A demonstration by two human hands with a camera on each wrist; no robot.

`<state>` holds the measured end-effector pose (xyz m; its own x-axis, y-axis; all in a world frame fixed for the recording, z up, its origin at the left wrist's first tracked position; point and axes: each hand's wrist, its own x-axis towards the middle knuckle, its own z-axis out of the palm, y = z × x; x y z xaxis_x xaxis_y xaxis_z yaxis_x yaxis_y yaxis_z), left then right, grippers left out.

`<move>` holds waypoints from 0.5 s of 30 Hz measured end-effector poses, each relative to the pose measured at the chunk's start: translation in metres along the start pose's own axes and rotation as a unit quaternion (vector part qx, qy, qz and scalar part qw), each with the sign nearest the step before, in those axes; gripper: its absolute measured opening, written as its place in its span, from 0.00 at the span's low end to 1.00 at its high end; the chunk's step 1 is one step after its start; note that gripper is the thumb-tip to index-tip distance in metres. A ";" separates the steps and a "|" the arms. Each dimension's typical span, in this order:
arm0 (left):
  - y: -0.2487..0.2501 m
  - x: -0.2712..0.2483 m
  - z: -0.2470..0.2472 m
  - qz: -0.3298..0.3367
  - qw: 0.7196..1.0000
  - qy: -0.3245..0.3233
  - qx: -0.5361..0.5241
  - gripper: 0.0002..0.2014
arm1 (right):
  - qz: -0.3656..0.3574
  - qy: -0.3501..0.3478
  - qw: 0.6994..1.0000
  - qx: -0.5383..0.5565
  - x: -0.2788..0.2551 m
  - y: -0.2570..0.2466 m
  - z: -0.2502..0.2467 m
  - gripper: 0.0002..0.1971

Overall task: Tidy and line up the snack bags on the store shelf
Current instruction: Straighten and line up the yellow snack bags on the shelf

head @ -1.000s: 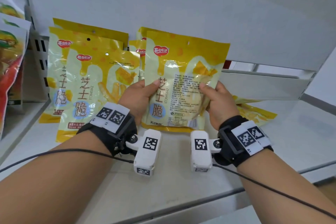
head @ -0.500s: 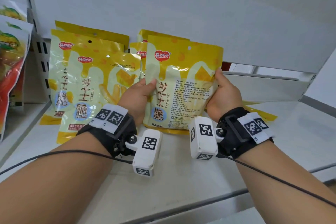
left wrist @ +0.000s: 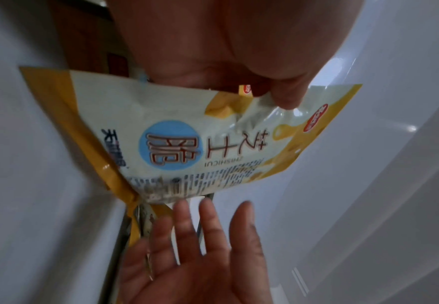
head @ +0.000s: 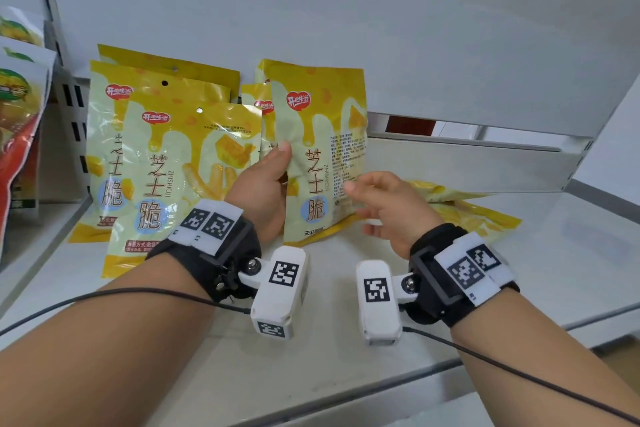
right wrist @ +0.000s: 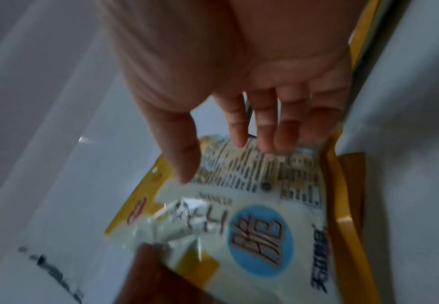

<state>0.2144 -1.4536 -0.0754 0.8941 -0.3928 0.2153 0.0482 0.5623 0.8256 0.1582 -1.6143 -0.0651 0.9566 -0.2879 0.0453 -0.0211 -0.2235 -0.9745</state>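
A yellow and pale green snack bag (head: 322, 156) stands upright on the white shelf (head: 346, 350), in front of two more bags of the same kind. My left hand (head: 266, 184) pinches its left edge with the thumb on the front; the left wrist view shows the same bag (left wrist: 187, 133) under that thumb. My right hand (head: 384, 204) hovers just off the bag's right edge with fingers spread and holds nothing; in the right wrist view its fingers (right wrist: 262, 131) stand over the bag (right wrist: 239, 205). A row of like bags (head: 166, 166) stands at the left.
Two more yellow bags (head: 464, 211) lie flat on the shelf to the right, behind my right hand. Red and green packs (head: 17, 135) stand at the far left beyond a divider. A low white back rail (head: 460, 163) runs behind the flat bags.
My right hand has let go of the bag's right edge and pulled back, fingers spread. The left hand still holds the bag, which has turned and moved back against the bags behind it.
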 end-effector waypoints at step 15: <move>-0.005 -0.005 0.003 0.039 0.964 0.061 0.256 0.18 | -0.020 0.204 0.978 0.037 0.004 -0.001 -0.044 0.08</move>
<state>0.2083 -1.4563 -0.0792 0.9334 -0.2572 0.2502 -0.2199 0.1412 0.9652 0.1495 -1.6565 -0.0539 0.7604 -0.6314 0.1520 0.0487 -0.1779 -0.9828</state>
